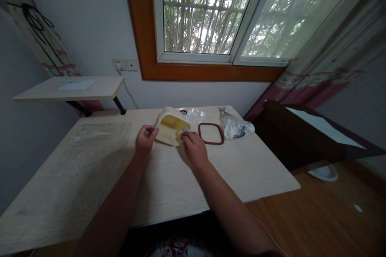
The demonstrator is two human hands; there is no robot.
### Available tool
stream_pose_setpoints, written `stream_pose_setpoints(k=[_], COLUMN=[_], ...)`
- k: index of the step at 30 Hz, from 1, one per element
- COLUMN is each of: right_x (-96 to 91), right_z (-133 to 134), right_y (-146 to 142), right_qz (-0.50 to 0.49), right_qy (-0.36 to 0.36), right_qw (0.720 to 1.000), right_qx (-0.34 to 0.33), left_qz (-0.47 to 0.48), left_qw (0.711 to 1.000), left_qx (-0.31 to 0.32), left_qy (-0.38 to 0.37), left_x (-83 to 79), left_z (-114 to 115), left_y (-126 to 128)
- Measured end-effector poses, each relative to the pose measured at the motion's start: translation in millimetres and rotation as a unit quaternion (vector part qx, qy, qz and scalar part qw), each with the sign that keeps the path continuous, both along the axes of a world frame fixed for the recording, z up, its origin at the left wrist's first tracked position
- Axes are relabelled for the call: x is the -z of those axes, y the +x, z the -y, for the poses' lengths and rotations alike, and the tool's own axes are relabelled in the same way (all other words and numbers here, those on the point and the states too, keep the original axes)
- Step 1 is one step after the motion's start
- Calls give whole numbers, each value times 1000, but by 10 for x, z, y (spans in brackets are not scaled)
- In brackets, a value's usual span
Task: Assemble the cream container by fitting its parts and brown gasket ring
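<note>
Under a bright window (202,12), a pale wood-grain desk (169,192) bears a tilted cream plastic box (170,128), probably light and stiff, best taken by the rim; the left hand (146,138) curls beside it, apart from the right hand (194,148), whose fingers rest on its corner.

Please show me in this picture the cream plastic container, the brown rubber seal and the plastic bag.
cream plastic container (170,127), head view, on its yellowish inner face
brown rubber seal (199,133), head view, on the left side of the ring
plastic bag (233,127), head view, on its middle
</note>
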State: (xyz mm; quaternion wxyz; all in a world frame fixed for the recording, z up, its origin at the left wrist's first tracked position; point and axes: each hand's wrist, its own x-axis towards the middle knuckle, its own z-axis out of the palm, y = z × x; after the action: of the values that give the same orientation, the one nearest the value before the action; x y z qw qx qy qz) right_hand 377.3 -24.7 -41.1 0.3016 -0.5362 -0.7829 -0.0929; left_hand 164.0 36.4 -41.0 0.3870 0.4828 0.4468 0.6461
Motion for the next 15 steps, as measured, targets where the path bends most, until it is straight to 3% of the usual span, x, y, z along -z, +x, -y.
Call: stream_pose_setpoints(k=[7,15], right_x=[-48,-34], right_z=[19,70], right_y=[-46,-139], right_qz=[27,30], right_qy=[-50,-108], right_qw=[997,991], right_qx=[51,68], left_qz=[-29,-28], left_qw=[998,998], left_qx=[49,56], left_qy=[-17,-26], left_x=[49,39], left_z=[27,56], left_y=[38,82])
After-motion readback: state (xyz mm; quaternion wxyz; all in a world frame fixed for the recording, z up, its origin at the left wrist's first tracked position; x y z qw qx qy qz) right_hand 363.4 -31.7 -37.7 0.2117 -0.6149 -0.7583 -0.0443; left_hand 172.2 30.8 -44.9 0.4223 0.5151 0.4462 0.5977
